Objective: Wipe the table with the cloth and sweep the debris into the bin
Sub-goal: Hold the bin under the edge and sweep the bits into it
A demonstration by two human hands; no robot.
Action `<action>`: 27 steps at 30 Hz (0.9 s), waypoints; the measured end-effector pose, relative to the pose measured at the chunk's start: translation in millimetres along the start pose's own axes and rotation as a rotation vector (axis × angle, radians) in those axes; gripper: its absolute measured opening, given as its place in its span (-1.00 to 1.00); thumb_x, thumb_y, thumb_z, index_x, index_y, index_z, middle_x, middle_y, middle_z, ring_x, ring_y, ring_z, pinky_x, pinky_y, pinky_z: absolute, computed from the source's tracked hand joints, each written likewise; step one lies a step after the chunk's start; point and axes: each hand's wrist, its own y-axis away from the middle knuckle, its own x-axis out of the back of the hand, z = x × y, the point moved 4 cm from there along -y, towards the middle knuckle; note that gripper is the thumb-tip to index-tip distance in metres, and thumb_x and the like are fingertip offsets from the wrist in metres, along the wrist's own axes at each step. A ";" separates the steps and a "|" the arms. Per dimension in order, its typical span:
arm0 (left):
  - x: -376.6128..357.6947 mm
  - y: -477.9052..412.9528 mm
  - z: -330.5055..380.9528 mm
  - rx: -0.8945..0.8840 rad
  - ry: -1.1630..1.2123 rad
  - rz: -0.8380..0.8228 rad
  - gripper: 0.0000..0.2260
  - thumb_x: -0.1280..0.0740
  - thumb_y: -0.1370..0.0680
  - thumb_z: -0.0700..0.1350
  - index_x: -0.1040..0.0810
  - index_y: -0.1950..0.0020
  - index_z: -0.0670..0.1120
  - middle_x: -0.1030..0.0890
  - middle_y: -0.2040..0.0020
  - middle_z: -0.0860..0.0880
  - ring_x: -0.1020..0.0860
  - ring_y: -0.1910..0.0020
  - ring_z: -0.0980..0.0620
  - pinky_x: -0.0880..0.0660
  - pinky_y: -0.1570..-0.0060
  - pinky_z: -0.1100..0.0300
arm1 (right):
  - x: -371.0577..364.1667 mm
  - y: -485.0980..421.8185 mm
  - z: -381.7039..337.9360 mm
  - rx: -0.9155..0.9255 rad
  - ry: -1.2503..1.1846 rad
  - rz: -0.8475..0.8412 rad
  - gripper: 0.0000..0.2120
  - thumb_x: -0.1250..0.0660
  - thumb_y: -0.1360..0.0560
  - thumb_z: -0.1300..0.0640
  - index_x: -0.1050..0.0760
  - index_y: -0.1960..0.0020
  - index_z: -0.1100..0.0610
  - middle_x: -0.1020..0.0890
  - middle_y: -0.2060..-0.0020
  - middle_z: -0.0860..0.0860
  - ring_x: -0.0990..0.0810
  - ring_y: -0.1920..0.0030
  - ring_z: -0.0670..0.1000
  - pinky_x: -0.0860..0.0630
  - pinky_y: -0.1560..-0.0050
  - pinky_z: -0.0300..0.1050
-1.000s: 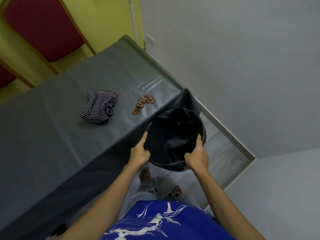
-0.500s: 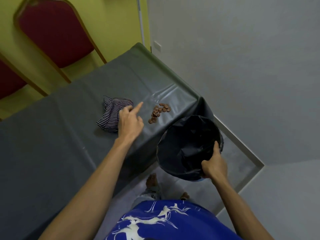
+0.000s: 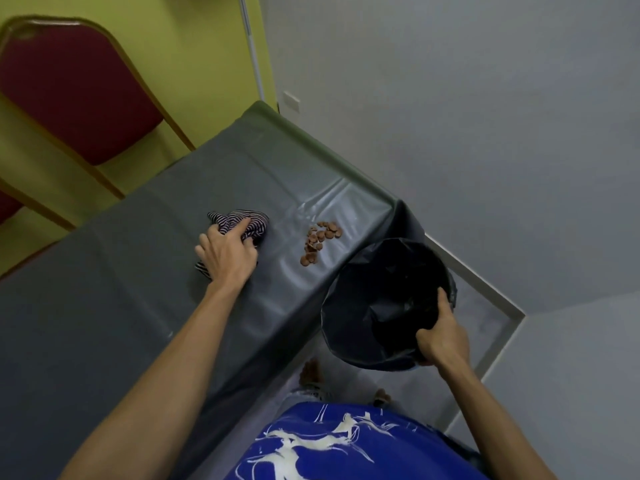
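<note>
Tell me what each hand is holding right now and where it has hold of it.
The left hand closes on the near side of the striped cloth. The right hand holds the bin by its near rim, thumb inside.

left arm: we reach it forward and up, elbow nearly straight | left hand (image 3: pixel 227 252): palm down, our fingers curled, closing on the striped cloth (image 3: pixel 247 221) | right arm: bent, forearm angled inward | right hand (image 3: pixel 441 336): we grip the bin (image 3: pixel 349 306) rim, thumb inside, fingers hidden outside
</note>
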 end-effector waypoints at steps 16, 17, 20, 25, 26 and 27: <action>-44.1 6.7 98.4 -0.301 -0.054 -0.077 -0.63 -0.36 -0.51 -0.04 -0.53 -0.29 0.24 -0.33 -0.42 -0.12 -0.35 -0.24 -0.17 -0.25 -0.20 -0.04 | 3.0 3.7 7.6 -0.079 -0.045 -0.001 -0.05 -0.23 -0.42 0.37 0.09 -0.58 -0.28 -0.57 -0.19 0.20 -0.61 0.15 0.18 -0.66 0.12 0.13; -45.6 12.7 103.2 -0.289 -0.032 -0.083 -0.62 -0.36 -0.50 -0.04 -0.53 -0.29 0.25 -0.33 -0.42 -0.11 -0.36 -0.23 -0.17 -0.25 -0.20 -0.04 | 2.7 3.8 7.3 -0.080 -0.052 -0.004 -0.04 -0.23 -0.42 0.37 0.10 -0.58 -0.29 -0.57 -0.17 0.20 -0.61 0.14 0.19 -0.66 0.11 0.14; -50.8 38.5 119.6 -0.275 0.034 -0.103 -0.61 -0.37 -0.48 -0.03 -0.53 -0.28 0.26 -0.35 -0.42 -0.07 -0.36 -0.22 -0.14 -0.25 -0.19 -0.02 | 3.1 3.4 7.9 -0.078 -0.059 -0.009 -0.04 -0.24 -0.42 0.37 0.10 -0.58 -0.28 -0.57 -0.12 0.19 -0.62 0.15 0.18 -0.66 0.12 0.15; -62.0 112.2 149.7 -0.395 0.184 -0.255 -0.61 -0.36 -0.48 -0.03 -0.52 -0.28 0.29 -0.32 -0.42 -0.03 -0.33 -0.28 -0.12 -0.20 -0.28 -0.02 | 5.6 3.0 8.1 -0.061 -0.070 -0.018 -0.06 -0.24 -0.42 0.38 0.08 -0.60 -0.22 -0.54 0.05 0.11 -0.58 0.21 0.11 -0.66 0.13 0.10; -64.3 129.7 154.8 -0.416 0.232 -0.312 -0.61 -0.35 -0.49 -0.03 -0.51 -0.28 0.29 -0.31 -0.42 -0.02 -0.31 -0.31 -0.10 -0.18 -0.32 -0.01 | 6.1 3.0 8.7 -0.058 -0.066 -0.020 -0.06 -0.24 -0.43 0.38 0.08 -0.60 -0.21 -0.55 0.05 0.11 -0.58 0.19 0.11 -0.65 0.11 0.10; -65.8 144.3 158.3 -0.424 0.278 -0.365 -0.61 -0.35 -0.50 -0.03 -0.50 -0.29 0.30 -0.31 -0.42 -0.01 -0.29 -0.34 -0.09 -0.16 -0.35 -0.01 | 6.8 3.4 9.5 -0.056 -0.063 -0.022 -0.07 -0.24 -0.44 0.37 0.08 -0.60 -0.21 -0.54 0.05 0.10 -0.59 0.19 0.12 -0.65 0.10 0.11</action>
